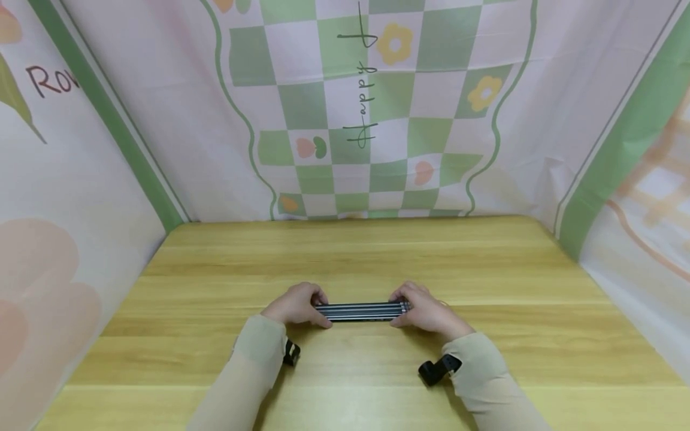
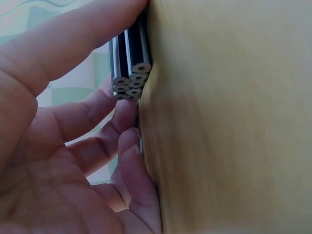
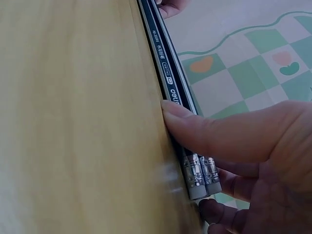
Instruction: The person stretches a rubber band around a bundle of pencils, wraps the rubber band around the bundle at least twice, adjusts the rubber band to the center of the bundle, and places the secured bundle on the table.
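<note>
A bundle of dark, silver-striped pencils (image 1: 360, 311) lies crosswise on the table in the head view. My left hand (image 1: 302, 304) holds its left end between thumb and fingers. In the left wrist view the unsharpened pencil ends (image 2: 131, 83) are stacked together beside the thumb. At the other end, my right hand (image 1: 426, 308) grips the bundle, thumb on the near side and fingers behind. The right wrist view shows silver ferrules with pale erasers (image 3: 197, 187) past the thumb, and white lettering along one pencil. Several pencils are hidden behind the front ones.
The wooden table (image 1: 356, 257) spreads out on all sides of the hands. Behind it hangs a green-and-white checked cloth (image 1: 350, 120), with printed fabric at both sides. Black wrist cameras (image 1: 433, 371) sit under the sleeves, close to the tabletop.
</note>
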A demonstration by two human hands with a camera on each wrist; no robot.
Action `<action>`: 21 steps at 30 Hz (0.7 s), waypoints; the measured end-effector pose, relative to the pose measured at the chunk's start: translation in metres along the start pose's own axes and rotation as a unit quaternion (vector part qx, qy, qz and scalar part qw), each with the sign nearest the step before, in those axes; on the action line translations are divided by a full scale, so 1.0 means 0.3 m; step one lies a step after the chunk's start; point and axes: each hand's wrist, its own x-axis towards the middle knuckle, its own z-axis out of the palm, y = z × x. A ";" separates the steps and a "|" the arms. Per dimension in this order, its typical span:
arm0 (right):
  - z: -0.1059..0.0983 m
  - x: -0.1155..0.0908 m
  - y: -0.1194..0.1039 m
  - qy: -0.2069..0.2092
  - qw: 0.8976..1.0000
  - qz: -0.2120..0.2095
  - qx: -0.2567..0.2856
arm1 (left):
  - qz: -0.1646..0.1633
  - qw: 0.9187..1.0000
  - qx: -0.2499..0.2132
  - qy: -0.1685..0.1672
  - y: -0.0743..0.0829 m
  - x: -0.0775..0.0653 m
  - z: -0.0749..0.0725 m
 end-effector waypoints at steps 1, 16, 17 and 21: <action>0.000 0.000 0.001 0.000 1.000 -0.002 -0.003 | -0.001 1.000 0.002 -0.001 0.001 0.000 0.000; -0.002 0.000 0.011 -0.004 0.999 -0.031 -0.034 | -0.004 1.000 0.030 -0.003 0.009 0.004 0.002; -0.003 0.001 0.012 -0.004 0.999 -0.033 -0.035 | -0.003 0.999 0.036 -0.003 0.010 0.006 0.003; -0.006 0.003 0.013 -0.002 0.998 -0.041 -0.040 | -0.004 0.999 0.051 -0.003 0.015 0.012 0.005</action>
